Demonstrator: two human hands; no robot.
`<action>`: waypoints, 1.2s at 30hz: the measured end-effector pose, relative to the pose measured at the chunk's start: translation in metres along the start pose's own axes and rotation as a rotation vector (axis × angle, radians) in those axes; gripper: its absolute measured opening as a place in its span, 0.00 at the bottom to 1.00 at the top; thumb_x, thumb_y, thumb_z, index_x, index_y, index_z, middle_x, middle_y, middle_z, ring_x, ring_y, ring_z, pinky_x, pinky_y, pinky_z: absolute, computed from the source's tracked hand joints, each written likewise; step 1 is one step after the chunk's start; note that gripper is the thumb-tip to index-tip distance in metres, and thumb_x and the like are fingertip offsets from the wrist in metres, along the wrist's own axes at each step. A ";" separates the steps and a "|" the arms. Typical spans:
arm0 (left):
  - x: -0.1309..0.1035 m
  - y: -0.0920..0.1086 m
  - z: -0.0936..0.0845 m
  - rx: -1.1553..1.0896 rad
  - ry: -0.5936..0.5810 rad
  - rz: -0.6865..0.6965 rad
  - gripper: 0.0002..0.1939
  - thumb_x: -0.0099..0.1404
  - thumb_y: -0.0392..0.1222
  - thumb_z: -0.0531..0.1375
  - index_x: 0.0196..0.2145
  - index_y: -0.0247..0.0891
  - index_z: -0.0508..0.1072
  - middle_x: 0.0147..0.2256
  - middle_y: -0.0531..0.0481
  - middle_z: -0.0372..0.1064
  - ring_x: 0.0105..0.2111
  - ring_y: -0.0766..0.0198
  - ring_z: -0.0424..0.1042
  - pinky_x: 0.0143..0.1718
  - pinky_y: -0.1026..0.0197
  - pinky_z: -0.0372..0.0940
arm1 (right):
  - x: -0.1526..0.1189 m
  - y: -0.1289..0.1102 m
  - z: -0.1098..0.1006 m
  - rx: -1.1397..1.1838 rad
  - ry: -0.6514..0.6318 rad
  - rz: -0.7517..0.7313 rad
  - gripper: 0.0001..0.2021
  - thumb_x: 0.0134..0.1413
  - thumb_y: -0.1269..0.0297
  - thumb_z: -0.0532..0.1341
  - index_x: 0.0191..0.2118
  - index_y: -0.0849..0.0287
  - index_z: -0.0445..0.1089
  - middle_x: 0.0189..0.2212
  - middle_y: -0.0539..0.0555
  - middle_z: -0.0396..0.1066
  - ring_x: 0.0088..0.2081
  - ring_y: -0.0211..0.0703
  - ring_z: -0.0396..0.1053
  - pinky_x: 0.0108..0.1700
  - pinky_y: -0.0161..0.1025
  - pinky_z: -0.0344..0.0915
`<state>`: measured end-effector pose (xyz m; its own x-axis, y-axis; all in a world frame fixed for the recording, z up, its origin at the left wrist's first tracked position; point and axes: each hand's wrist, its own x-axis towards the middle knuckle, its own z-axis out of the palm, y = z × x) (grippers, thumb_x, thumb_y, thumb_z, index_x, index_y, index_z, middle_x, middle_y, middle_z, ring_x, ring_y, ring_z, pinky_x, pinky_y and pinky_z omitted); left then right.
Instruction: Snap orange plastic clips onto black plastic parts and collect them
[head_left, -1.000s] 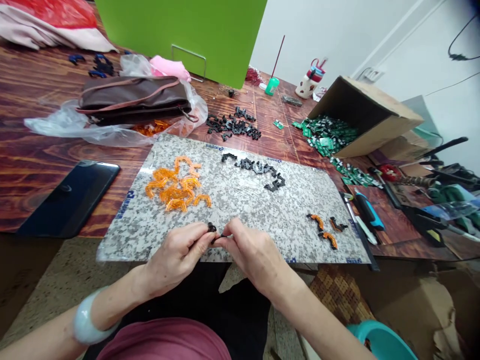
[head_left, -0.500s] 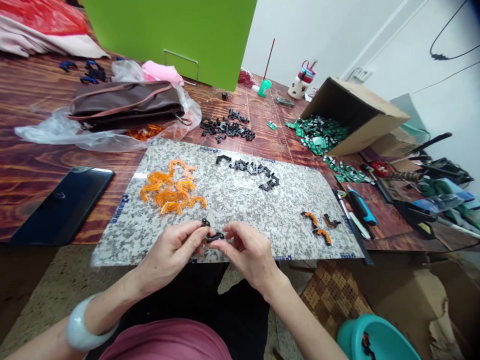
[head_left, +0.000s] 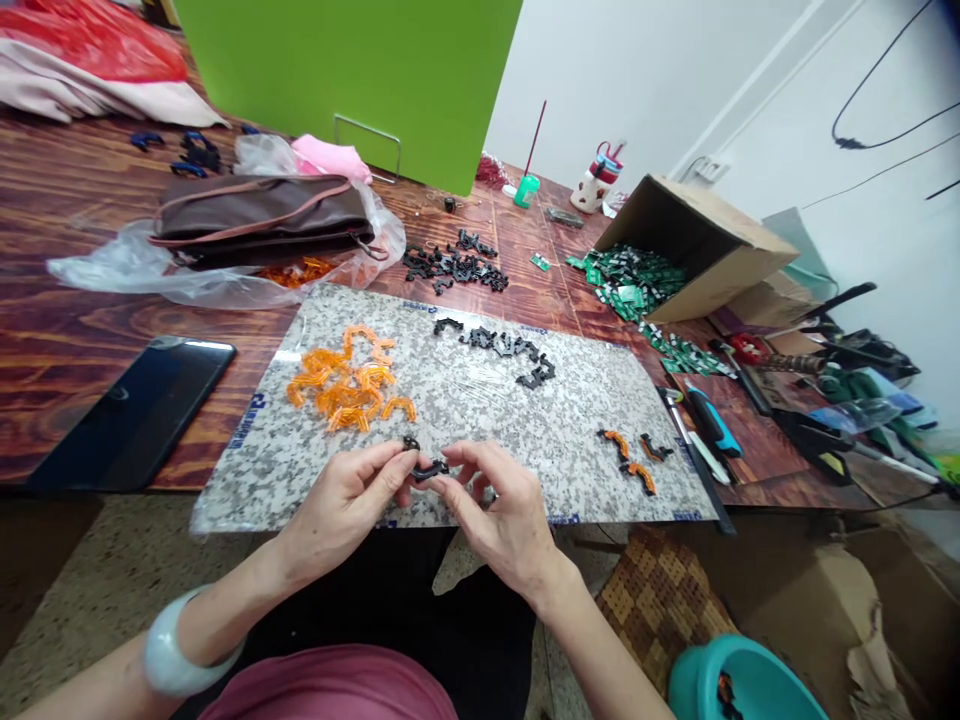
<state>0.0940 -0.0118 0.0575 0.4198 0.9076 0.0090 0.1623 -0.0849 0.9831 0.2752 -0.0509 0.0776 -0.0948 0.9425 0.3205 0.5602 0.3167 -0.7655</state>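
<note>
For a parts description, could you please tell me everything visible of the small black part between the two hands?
The small black part looks like shiny plastic, with a narrow, curved section. It is held roughly crosswise near the front edge of the speckled sheet. The left hand grips its left side and the right hand its right end. A dark bit above the left fingers may belong to it; any join is hidden.

Small curved black piece (head_left: 430, 471), hand-held
</note>
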 end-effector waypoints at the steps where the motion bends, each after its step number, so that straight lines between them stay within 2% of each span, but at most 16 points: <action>1: 0.000 0.000 0.000 -0.015 0.002 -0.014 0.17 0.70 0.48 0.54 0.36 0.35 0.77 0.23 0.54 0.68 0.22 0.68 0.65 0.23 0.67 0.60 | 0.000 0.000 0.000 -0.019 0.021 -0.024 0.07 0.60 0.66 0.64 0.43 0.61 0.72 0.34 0.54 0.73 0.31 0.37 0.69 0.32 0.33 0.69; 6: 0.000 0.001 -0.001 -0.102 0.011 -0.053 0.18 0.67 0.50 0.57 0.35 0.34 0.80 0.22 0.52 0.71 0.22 0.67 0.66 0.23 0.67 0.62 | 0.002 0.000 0.002 -0.062 0.081 -0.128 0.05 0.62 0.70 0.62 0.42 0.59 0.74 0.36 0.55 0.74 0.35 0.39 0.73 0.37 0.34 0.73; 12: 0.004 0.004 -0.005 -0.212 0.003 -0.094 0.16 0.64 0.50 0.60 0.36 0.35 0.81 0.24 0.49 0.76 0.22 0.65 0.69 0.26 0.66 0.66 | 0.009 -0.001 0.002 -0.032 0.123 -0.183 0.08 0.64 0.73 0.60 0.43 0.57 0.75 0.37 0.56 0.76 0.39 0.40 0.75 0.42 0.35 0.74; 21: 0.005 0.003 -0.006 -0.282 0.008 -0.099 0.16 0.64 0.51 0.62 0.32 0.36 0.82 0.25 0.48 0.78 0.26 0.62 0.75 0.29 0.65 0.70 | 0.012 -0.005 0.005 -0.052 0.179 -0.256 0.10 0.63 0.75 0.60 0.44 0.57 0.76 0.37 0.54 0.76 0.39 0.39 0.76 0.41 0.34 0.75; 27: 0.006 0.004 -0.001 -0.349 0.112 -0.111 0.14 0.62 0.51 0.64 0.32 0.37 0.82 0.26 0.49 0.80 0.28 0.60 0.77 0.34 0.62 0.73 | 0.007 -0.002 0.013 -0.174 0.209 -0.306 0.09 0.63 0.75 0.59 0.42 0.59 0.75 0.37 0.58 0.74 0.39 0.43 0.74 0.42 0.38 0.74; 29: 0.006 0.004 -0.001 -0.340 0.143 -0.106 0.14 0.62 0.52 0.64 0.33 0.38 0.83 0.26 0.49 0.80 0.28 0.59 0.77 0.35 0.61 0.73 | 0.003 -0.003 0.017 -0.191 0.199 -0.300 0.08 0.64 0.74 0.58 0.41 0.59 0.74 0.36 0.58 0.74 0.39 0.43 0.74 0.41 0.39 0.74; 33: 0.003 0.003 -0.001 -0.231 0.191 -0.071 0.15 0.63 0.51 0.63 0.28 0.38 0.82 0.28 0.49 0.80 0.33 0.57 0.78 0.41 0.60 0.71 | -0.003 -0.007 0.025 -0.167 0.143 -0.221 0.07 0.66 0.71 0.57 0.42 0.58 0.72 0.34 0.56 0.74 0.36 0.41 0.73 0.40 0.37 0.73; 36: 0.003 0.001 -0.001 -0.204 0.204 -0.059 0.16 0.64 0.51 0.63 0.25 0.39 0.82 0.28 0.50 0.80 0.34 0.58 0.77 0.41 0.61 0.70 | -0.004 -0.010 0.030 -0.163 0.133 -0.198 0.08 0.67 0.71 0.55 0.43 0.59 0.71 0.33 0.56 0.75 0.34 0.41 0.73 0.38 0.36 0.72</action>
<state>0.0948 -0.0094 0.0591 0.2235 0.9742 -0.0326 -0.0106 0.0359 0.9993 0.2447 -0.0549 0.0673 -0.1126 0.8381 0.5337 0.6671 0.4619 -0.5845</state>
